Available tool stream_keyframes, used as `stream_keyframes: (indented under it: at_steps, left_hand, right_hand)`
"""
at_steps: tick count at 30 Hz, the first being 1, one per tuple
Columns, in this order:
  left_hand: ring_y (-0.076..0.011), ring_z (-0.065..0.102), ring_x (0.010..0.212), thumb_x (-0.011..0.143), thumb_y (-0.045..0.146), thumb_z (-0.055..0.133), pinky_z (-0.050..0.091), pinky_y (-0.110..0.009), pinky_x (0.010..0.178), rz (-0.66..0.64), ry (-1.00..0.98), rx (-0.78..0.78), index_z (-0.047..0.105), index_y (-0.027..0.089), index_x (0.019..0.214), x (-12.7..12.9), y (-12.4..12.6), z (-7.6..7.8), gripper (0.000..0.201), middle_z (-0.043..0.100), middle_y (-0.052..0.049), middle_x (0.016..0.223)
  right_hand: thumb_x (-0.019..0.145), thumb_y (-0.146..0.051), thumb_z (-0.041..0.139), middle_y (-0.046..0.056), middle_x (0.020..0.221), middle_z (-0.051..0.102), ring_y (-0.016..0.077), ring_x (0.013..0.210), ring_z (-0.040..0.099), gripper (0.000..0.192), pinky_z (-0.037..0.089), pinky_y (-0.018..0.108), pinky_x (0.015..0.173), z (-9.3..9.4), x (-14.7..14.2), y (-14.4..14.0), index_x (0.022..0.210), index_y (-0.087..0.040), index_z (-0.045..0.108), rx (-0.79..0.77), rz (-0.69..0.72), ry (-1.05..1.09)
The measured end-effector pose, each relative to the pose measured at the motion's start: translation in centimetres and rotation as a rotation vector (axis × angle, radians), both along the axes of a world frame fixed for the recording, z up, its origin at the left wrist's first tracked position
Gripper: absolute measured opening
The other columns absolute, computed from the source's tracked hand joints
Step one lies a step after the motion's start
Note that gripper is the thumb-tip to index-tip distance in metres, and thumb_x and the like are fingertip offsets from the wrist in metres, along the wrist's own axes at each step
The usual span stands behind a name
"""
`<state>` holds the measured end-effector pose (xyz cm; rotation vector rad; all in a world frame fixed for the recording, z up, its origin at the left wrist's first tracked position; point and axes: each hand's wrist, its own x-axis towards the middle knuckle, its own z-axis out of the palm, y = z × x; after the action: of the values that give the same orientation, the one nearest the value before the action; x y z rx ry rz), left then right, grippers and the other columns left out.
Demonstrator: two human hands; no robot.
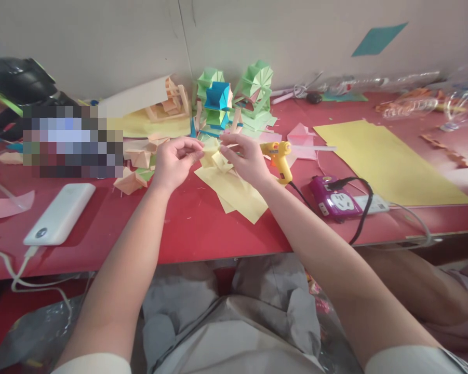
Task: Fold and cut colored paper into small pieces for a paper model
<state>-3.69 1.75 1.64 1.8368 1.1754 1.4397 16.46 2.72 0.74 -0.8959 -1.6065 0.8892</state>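
A red table (202, 228) runs along a pale wall, with a large yellow sheet (389, 161) at the right, green and blue paper models (234, 98) at the back and a white power bank (60, 213) at the left. Near the middle, a yellow glue gun (279, 158) and a purple socket (335, 200) sit just right of the hands. The left hand (175, 163) and right hand (245, 158), fingers curled closed, pinch a folded yellow paper piece (214, 156) between them, above loose yellow sheets (234, 192).
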Motion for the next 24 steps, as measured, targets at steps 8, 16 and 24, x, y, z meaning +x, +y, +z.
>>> stream_keyframes:
  at_steps: [8, 16, 24]
  left_hand:
    - [-0.0178, 0.072, 0.084, 0.071, 0.035, 0.086, 0.060, -0.030, 0.081, -0.021, -0.058, -0.083, 0.070, 0.017, 0.077, 0.1, -0.6, 1.0, 0.024, 0.077, -0.006, 0.089]
    - [-0.0203, 0.071, 0.078, 0.078, 0.050, 0.078, 0.060, -0.036, 0.076, -0.113, 0.011, -0.287, 0.075, 0.016, 0.079, -0.3, -1.1, 1.3, 0.034, 0.075, -0.006, 0.081]
    - [-0.0207, 0.071, 0.083, 0.070, 0.044, 0.086, 0.058, -0.030, 0.070, -0.159, 0.035, -0.290, 0.077, 0.018, 0.088, -0.8, -0.8, 0.9, 0.033, 0.076, -0.007, 0.088]
  right_hand:
    - [0.086, -0.030, 0.066, 0.006, 0.091, 0.074, 0.0183, 0.084, 0.067, 0.014, 0.055, 0.034, 0.080, -0.2, 0.2, 0.2, 0.088, -0.017, 0.071, 0.029, 0.047, -0.087]
    - [0.087, -0.031, 0.064, 0.005, 0.083, 0.069, 0.0148, 0.075, 0.061, 0.015, 0.051, 0.029, 0.069, 0.2, 0.1, -0.2, 0.082, -0.017, 0.066, 0.073, 0.091, -0.092]
    - [0.086, -0.033, 0.066, 0.004, 0.080, 0.067, 0.0129, 0.072, 0.056, 0.017, 0.046, 0.027, 0.063, 0.5, 0.1, -0.5, 0.081, -0.016, 0.069, 0.067, 0.135, -0.110]
